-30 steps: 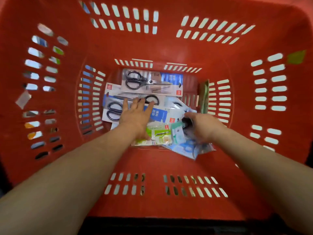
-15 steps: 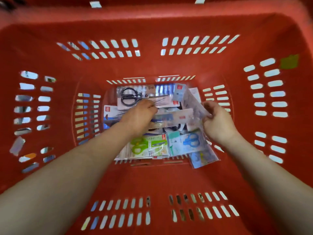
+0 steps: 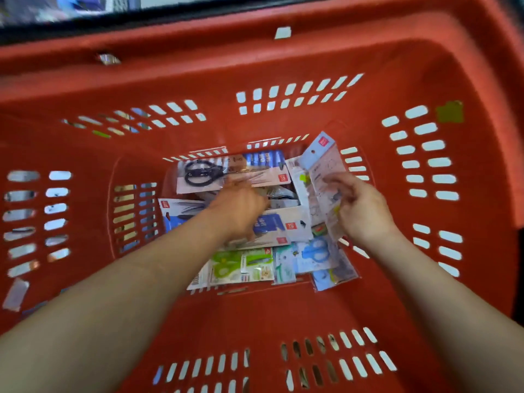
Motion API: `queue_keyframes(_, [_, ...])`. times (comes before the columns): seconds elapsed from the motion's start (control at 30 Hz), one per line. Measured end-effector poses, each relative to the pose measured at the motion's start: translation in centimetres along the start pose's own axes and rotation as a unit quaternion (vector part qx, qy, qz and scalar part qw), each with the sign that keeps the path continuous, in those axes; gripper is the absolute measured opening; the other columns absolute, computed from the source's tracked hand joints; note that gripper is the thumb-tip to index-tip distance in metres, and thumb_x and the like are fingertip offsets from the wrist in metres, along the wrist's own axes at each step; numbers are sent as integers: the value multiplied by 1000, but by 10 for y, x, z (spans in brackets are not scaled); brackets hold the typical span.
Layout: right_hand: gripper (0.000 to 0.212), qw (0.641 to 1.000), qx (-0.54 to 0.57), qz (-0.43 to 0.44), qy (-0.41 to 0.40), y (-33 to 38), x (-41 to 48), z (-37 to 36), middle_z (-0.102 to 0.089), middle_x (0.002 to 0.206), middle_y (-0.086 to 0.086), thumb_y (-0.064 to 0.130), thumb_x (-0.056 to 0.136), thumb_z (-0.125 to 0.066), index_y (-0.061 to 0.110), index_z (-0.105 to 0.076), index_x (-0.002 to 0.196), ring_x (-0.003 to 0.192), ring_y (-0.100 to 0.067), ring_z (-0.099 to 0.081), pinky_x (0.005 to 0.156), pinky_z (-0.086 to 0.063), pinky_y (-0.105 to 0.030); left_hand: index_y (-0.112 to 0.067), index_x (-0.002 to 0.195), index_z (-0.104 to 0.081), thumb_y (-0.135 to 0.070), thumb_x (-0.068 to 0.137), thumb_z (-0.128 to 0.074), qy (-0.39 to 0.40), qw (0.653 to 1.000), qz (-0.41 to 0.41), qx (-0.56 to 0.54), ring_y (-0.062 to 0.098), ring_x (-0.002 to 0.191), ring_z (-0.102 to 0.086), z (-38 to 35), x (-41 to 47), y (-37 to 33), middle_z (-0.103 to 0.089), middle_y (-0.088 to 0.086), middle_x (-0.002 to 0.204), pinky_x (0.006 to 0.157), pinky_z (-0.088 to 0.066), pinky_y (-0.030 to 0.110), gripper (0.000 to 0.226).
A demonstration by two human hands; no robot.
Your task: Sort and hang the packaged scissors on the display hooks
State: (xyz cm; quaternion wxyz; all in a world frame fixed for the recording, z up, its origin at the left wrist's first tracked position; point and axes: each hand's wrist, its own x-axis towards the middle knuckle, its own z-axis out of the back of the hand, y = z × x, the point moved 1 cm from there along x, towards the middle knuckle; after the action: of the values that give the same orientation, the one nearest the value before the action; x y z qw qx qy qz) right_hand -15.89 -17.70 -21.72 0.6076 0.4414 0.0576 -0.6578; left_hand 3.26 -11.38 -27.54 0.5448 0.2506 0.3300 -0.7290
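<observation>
Several packaged scissors lie piled in the bottom of a red plastic basket (image 3: pixel 283 66). My right hand (image 3: pixel 363 211) pinches one pale pack (image 3: pixel 323 171) and holds it tilted up above the pile, back side showing, hang hole at the top. My left hand (image 3: pixel 241 211) reaches down onto the middle of the pile, over a white and blue pack (image 3: pixel 278 222); its fingers are blurred. A pack of black scissors (image 3: pixel 204 173) lies at the far end. A green pair (image 3: pixel 229 265) and a blue pair (image 3: pixel 314 251) lie at the near end.
The basket's slotted walls rise steeply on all sides around the pile. A dark edge and blurred goods (image 3: pixel 71 7) show beyond the far rim. No display hooks are in view.
My right hand has lifted the pale pack up and toward the far right of the basket. My left hand has slid further over the pile. The view has tilted up to the far rim.
</observation>
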Motion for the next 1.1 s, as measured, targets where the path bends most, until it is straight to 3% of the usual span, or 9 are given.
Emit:
queue_keyframes(0.2, [45,998,-3,57,2,26,-27,24,-65,111,4,-9,93,-40,15,-72,113,95,-11,-57,86,-43,-22,-27,106,-67,-32,69,-85,-87,955,49,-278,18,99,-66,37,-80,12,-73,-5,96,67,-38,24,42])
queue_keyframes(0.33, [45,998,44,47,17,47,-53,48,-67,116,-1,-9,93,-42,20,-72,112,90,3,-58,84,-43,-12,-30,77,-64,0,61,-88,-190,781,146,-577,-16,60,-57,65,-141,21,-64,-29,60,59,-43,4,42])
queue_keyframes(0.43, [22,971,209,-8,112,73,-81,59,-68,118,2,13,98,-56,22,-69,113,91,12,-61,96,-49,-19,-22,91,-66,8,62,-84,-254,660,153,-690,-11,68,-64,88,-176,18,-70,-25,69,65,-49,7,46])
queue_keyframes(0.5, [45,959,214,26,187,95,-99,64,-66,123,9,51,90,-64,20,-67,123,104,21,-54,94,-43,-6,-16,100,-67,1,59,-86,-275,616,140,-724,-3,76,-68,104,-193,10,-74,-18,78,69,-53,13,48])
queue_keyframes(0.57, [64,955,153,66,243,111,-114,69,-68,122,13,66,69,-73,28,-68,120,109,14,-59,95,-45,-10,-13,102,-67,-3,57,-87,-295,573,119,-756,5,82,-70,118,-203,-2,-75,-12,86,73,-55,20,50])
queue_keyframes(0.73, [27,952,162,62,253,147,-149,89,-77,88,15,31,69,-87,23,-73,90,79,3,-70,69,-50,-12,-20,111,-60,4,78,-74,-383,415,165,-809,19,95,-69,149,-217,-31,-73,4,104,84,-57,36,43])
queue_keyframes(0.87, [10,948,258,39,183,171,-175,105,-77,77,6,14,79,-82,17,-74,84,70,-4,-72,62,-52,-14,-24,128,-49,-14,90,-69,-430,437,195,-765,18,103,-68,177,-235,-48,-70,3,115,93,-55,39,44])
queue_keyframes(0.97, [7,923,351,-1,156,187,-196,115,-78,80,-4,14,83,-78,10,-75,88,71,-16,-74,62,-56,-25,-33,114,-60,-50,77,-69,-389,506,217,-739,15,100,-68,191,-247,-61,-72,-6,107,94,-53,47,41])
queue_keyframes(1.1, [13,915,382,-4,130,205,-216,131,-78,81,-6,23,88,-73,10,-75,91,72,-16,-73,64,-57,-28,-29,98,-67,-54,78,-64,-399,502,272,-717,20,93,-70,211,-272,-79,-74,-2,97,87,-55,50,32])
